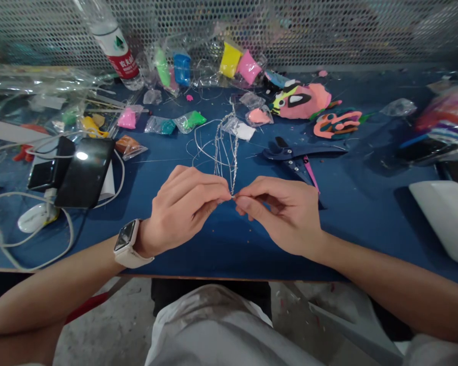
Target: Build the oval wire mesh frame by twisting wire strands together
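Over the front of the blue table, my left hand and my right hand meet fingertip to fingertip. Both pinch the near end of a twisted silver wire frame, a long loop of braided strands with thinner loose wires curling off to its left. The left thumb and forefinger close on the wire from one side, the right ones from the other. The exact bit of wire between the fingertips is mostly hidden. Just beyond my right hand lie dark blue-handled cutters, with a thin pink tool against them.
Small bags of coloured clay, such as a green one, lie behind the wire. A painted clay figure sits back right, a water bottle back left. A phone and white cables are at left, a white case at right.
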Demonstrator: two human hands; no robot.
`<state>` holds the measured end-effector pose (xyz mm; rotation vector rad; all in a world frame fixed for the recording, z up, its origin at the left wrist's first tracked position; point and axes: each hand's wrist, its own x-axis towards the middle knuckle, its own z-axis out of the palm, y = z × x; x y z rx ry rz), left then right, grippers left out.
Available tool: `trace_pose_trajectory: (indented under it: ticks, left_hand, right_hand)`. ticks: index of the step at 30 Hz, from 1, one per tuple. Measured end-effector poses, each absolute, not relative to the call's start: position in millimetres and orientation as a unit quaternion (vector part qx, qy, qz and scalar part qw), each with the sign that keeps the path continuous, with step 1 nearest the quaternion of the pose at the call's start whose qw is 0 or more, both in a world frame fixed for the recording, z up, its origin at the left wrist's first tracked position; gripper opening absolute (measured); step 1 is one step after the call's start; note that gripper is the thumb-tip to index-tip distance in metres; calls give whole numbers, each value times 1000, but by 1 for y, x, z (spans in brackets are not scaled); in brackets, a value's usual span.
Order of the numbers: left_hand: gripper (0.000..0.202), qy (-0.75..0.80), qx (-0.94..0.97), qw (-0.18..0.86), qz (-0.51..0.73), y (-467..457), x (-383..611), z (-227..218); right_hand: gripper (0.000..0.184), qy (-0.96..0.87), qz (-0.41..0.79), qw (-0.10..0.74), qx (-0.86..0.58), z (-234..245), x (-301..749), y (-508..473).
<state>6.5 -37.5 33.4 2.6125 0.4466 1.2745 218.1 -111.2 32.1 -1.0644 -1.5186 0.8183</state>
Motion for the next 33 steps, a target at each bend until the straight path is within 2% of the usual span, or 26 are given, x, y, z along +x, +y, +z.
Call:
trace_pose_trajectory:
  ticks: [3, 6, 12, 14, 17, 20, 22, 24, 26, 33]
  left_hand:
    - [14, 107, 887, 29, 449, -31, 5, 30]
    - [11, 74, 887, -33, 455, -25, 2, 30]
    - [16, 18, 894, -128, 429, -23, -4, 35]
    - [14, 29, 894, -111, 433, -24, -3, 35]
    - [15, 105, 891, 0, 443, -30, 2, 35]
    - [14, 210, 870, 128, 429, -36, 7, 36]
    - [10, 249, 853, 192, 418, -39, 9, 36]
    - [8, 259, 841, 237, 411, -40, 9, 36]
    - [7, 261, 833, 266, 410, -41, 10, 37]
    - [8, 254, 823, 296, 413, -45, 12, 38]
  right_hand:
    - [12, -470, 573, 532, -410, 33, 215, -112]
    - [19, -314, 725, 499, -355, 33, 212, -111]
    - [21, -231, 796, 460, -318, 36, 210, -111]
    - [22, -256, 782, 466, -325, 36, 210, -110]
    - [22, -407, 649, 512, -389, 32, 213, -109]
    - [10, -648, 325, 540, -428, 26, 220, -106]
    - [20, -758, 95, 503, -404, 22, 225, -104]
    - [24, -800, -43, 461, -381, 20, 230, -102]
    - [24, -805, -91, 448, -377, 20, 233, -99]
    - [18, -821, -130, 422, -362, 25, 237, -97]
